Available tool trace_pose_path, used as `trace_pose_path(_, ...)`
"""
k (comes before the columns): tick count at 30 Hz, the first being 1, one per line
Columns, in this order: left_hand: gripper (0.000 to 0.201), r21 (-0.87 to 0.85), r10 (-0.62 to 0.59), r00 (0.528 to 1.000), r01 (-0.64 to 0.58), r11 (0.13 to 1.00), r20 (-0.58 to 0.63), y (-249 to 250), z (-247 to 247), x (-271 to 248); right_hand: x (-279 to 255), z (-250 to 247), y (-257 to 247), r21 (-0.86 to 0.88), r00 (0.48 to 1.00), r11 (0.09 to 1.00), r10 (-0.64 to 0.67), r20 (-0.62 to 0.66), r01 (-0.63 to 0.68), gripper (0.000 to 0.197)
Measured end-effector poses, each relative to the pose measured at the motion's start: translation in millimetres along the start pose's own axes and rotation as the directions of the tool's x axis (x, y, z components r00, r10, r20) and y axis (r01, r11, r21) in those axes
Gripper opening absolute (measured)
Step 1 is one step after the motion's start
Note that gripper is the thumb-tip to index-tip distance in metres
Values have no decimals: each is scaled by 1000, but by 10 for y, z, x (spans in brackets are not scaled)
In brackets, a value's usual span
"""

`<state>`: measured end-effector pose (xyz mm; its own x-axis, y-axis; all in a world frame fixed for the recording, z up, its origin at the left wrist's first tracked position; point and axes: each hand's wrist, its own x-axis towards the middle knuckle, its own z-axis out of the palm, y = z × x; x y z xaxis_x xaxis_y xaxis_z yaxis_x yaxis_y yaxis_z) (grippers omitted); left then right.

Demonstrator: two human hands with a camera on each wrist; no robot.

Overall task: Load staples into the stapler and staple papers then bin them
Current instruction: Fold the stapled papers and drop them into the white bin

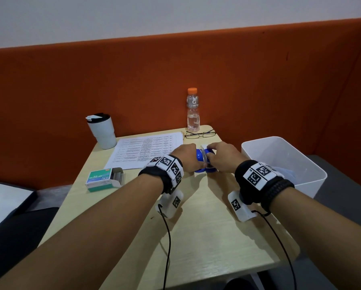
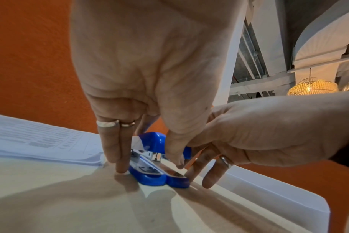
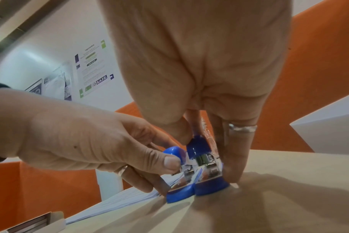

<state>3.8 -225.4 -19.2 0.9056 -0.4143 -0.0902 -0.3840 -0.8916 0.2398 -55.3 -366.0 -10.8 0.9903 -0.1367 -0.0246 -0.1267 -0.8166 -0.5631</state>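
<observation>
I find the blue stapler (image 1: 202,162) swung open on the desk (image 1: 206,237), between the stack of printed papers (image 1: 148,149) and the white bin (image 1: 284,164). My left hand (image 1: 185,156) has its fingers curled down around one half, thumb and fingertips bracing it against the desk surface. My right hand (image 1: 223,156) grips the other half, thumb and forefinger pinching near the hinge end.

In the left wrist view the metal staple channel shows inside the open stapler (image 2: 159,167); I cannot tell whether a strip of staples already lies in it (the glare hides it). The staple box (image 1: 105,178) sits open near the left edge of the desk, well apart from both hands.

Judgement: the loading step is in hand; the papers remain unstapled, and I see no stapled papers in the bin. The next move calls for either fetching a strip from the box, or, if loaded, folding the halves shut squarely without pinching a fingertip.
</observation>
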Motion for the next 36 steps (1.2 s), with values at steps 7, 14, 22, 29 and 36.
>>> trace_pose_path(7,61,7,40,999,-40,999,-24,-224,-172,-288,-80,63,-299,-97,966,989,-134,-220,115,30)
trace_pose_path(14,63,128,-29,997,38,991,-72,-1001,-591,-807,-310,502,-954,170,976,979,-140,167,111,21)
trace_pose_path(22,70,339,-297,950,249,907,96,-2012,-631,-1274,-322,1143,-1491,323,923,946,-133,361,10,40)
trace_pose_path(29,81,236,-233,970,242,941,-66,-2348,-459,-1329,-264,1403,-1788,552,887,795,-39,460,-251,14)
trace_pose_path(36,60,174,-204,978,209,962,-45,-2499,-402,-1248,-124,1571,-1867,596,863,702,53,503,-390,25)
